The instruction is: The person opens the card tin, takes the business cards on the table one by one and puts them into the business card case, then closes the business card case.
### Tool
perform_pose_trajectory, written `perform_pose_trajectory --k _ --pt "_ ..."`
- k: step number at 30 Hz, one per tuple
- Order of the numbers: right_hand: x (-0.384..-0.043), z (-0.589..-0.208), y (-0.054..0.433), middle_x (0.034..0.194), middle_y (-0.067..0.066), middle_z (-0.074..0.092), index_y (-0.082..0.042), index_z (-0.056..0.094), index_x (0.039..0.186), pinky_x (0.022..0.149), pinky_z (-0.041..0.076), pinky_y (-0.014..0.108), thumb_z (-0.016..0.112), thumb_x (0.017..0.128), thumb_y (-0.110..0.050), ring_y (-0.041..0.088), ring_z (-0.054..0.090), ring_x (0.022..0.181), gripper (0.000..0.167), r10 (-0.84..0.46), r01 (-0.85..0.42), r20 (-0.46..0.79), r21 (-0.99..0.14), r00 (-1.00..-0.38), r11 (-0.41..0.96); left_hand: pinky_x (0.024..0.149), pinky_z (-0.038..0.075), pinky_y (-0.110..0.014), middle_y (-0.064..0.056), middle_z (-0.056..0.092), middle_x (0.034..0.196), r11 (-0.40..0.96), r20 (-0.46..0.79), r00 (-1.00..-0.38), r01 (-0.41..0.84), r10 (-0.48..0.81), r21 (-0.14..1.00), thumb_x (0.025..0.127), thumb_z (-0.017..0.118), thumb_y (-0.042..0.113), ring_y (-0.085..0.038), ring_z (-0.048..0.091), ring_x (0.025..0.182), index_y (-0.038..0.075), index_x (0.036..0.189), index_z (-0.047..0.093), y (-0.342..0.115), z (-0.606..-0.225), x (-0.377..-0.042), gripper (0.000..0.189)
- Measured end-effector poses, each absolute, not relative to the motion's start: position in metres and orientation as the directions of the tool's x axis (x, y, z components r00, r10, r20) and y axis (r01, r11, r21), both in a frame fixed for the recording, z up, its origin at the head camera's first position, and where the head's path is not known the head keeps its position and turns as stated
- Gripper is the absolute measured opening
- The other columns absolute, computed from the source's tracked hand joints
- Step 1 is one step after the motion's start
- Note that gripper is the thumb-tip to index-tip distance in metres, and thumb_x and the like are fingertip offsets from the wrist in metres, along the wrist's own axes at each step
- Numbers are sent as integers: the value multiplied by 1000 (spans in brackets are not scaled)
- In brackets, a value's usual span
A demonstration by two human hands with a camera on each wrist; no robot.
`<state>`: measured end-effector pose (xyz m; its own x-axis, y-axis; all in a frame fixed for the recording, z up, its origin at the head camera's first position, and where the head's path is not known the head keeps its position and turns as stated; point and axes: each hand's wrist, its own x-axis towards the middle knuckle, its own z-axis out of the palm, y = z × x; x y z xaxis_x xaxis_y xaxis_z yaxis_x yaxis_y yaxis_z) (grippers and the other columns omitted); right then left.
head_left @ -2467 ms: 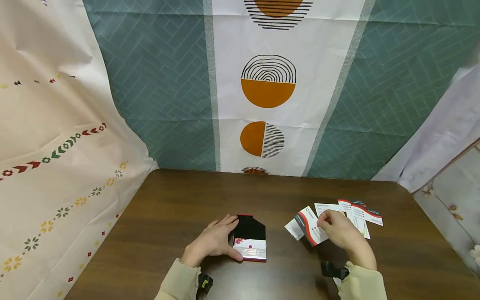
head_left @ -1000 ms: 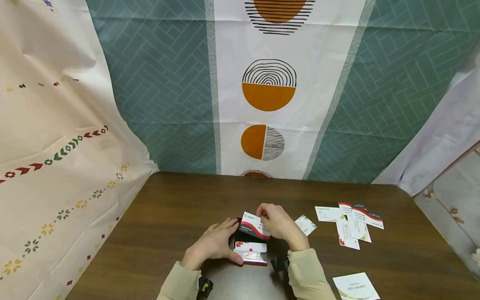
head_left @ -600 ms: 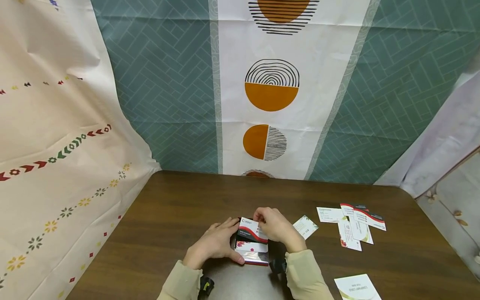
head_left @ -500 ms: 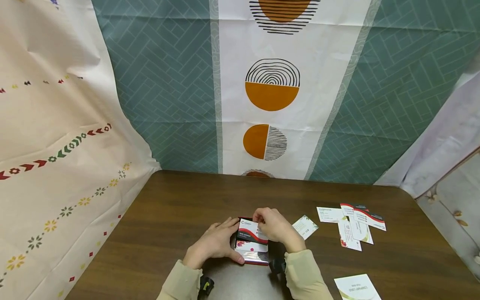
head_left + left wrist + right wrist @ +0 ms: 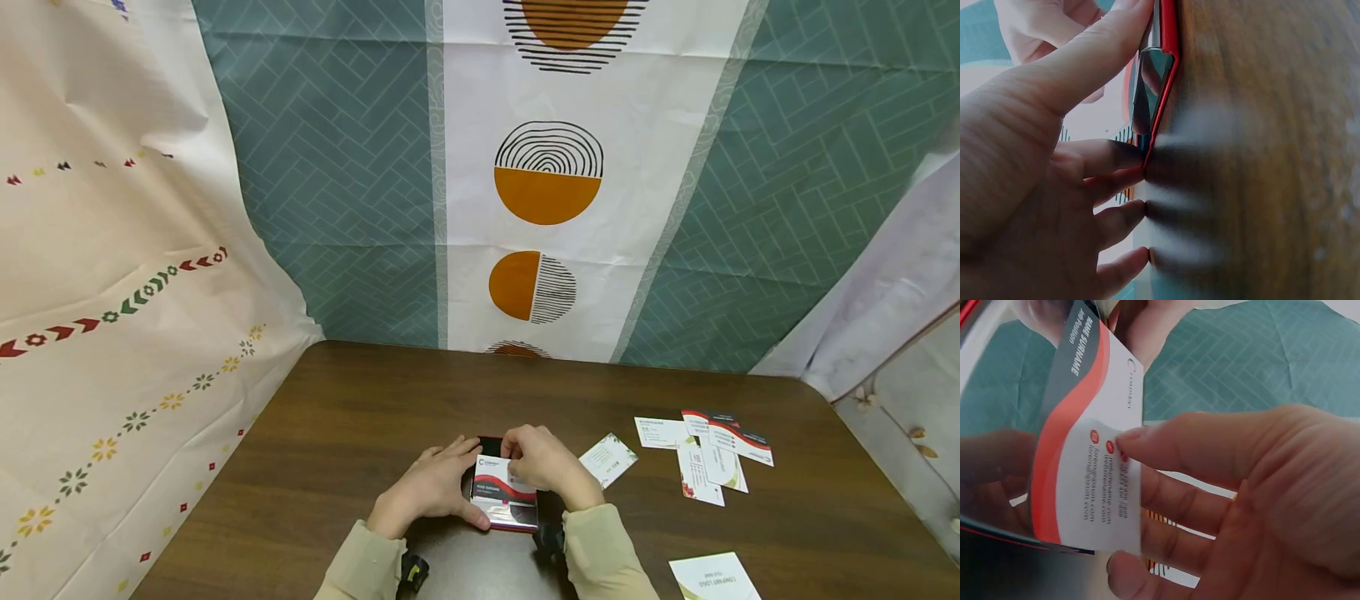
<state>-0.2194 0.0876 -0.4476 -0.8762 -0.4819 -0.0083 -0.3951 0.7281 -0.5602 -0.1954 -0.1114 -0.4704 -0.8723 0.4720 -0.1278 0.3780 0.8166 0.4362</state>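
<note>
A business card holder (image 5: 512, 527) with red edges, a black inside and a shiny pocket lies opened out on the table. My left hand (image 5: 435, 483) holds its left side, thumb at the near corner and index finger farther up; the other fingertips rest on the table in the left wrist view. My right hand (image 5: 551, 467) pinches a white, red and dark grey business card (image 5: 1091, 456) between thumb and fingers. The card's lower part sits in the shiny pocket, while its upper part stands clear of it. Fingers behind the card are partly hidden.
One card (image 5: 608, 460) with a leafy corner lies just right of my right hand. Several overlapping cards (image 5: 697, 483) spread farther right. A white card (image 5: 716, 575) lies near the front. Patterned cloth (image 5: 540, 192) hangs behind the brown table (image 5: 390, 383).
My right hand has brought the red and grey card from the right over to the holder, then moved it down toward me into the pocket. The left hand has stayed at the holder.
</note>
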Motion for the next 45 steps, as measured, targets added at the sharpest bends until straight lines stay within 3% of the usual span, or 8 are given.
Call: perform_pose_trajectory --k 19,29,45 --pt "-209 -447 82 58 -8 53 -18 63 60 50 39 27 76 73 -5 11 48 57 22 -463 -354 -114 -495 -879 794 112 24 -51 -8 35 155 831 -146 -872 377 467 409 64 83 61 -29 25 145 5 148 43 -111 -469 -194 109" --pt "-206 -450 82 60 -8 54 -20 61 59 53 40 34 77 70 -7 12 49 60 23 -428 -335 -108 -465 -897 819 113 23 -50 -6 34 156 837 -158 -875 364 458 409 63 83 62 -27 24 145 7 149 42 -109 -472 -195 109" --pt "-202 -451 78 64 -7 51 -19 56 66 54 40 32 83 69 -12 12 47 61 28 -439 -353 -112 -435 -891 828 114 22 -51 -6 32 157 839 -178 -873 351 453 416 64 82 62 -26 22 146 8 150 41 -110 -470 -194 110"
